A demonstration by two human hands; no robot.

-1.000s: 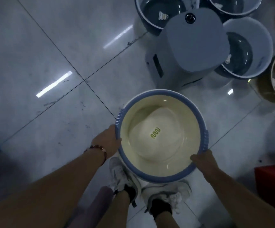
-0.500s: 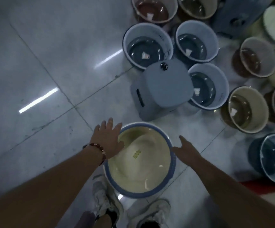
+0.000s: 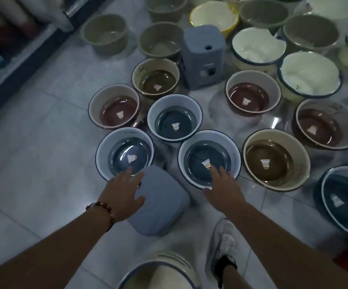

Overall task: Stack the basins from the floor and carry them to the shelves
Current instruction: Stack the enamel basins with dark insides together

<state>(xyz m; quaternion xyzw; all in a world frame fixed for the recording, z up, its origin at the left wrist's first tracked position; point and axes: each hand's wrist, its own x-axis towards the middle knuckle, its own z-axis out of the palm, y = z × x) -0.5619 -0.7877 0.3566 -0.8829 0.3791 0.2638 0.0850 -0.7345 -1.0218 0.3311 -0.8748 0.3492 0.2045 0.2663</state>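
Many basins stand on the tiled floor. Three have white walls and dark blue bottoms: one at the left [image 3: 114, 147], one behind [image 3: 175, 119], one at the right [image 3: 208, 157]. My left hand [image 3: 123, 192], with a bead bracelet, hovers open over the left blue basin's near rim and a grey stool [image 3: 160, 203]. My right hand [image 3: 223, 186] reaches open over the near rim of the right blue basin, holding nothing. The cream basin with a blue rim [image 3: 169, 265] sits at my feet, mostly hidden by my leg.
Brown-bottomed basins [image 3: 273, 161], maroon-bottomed ones [image 3: 116, 109] and cream and olive ones fill the floor beyond. A second grey stool [image 3: 204, 57] stands among them. Another blue basin [image 3: 344, 201] lies at the right edge. A dark shelf base [image 3: 16, 59] runs along the left.
My hands let go of the cream blue-rimmed basin, which now sits at my feet. The view tilted up, and both hands reached forward over the blue basins.
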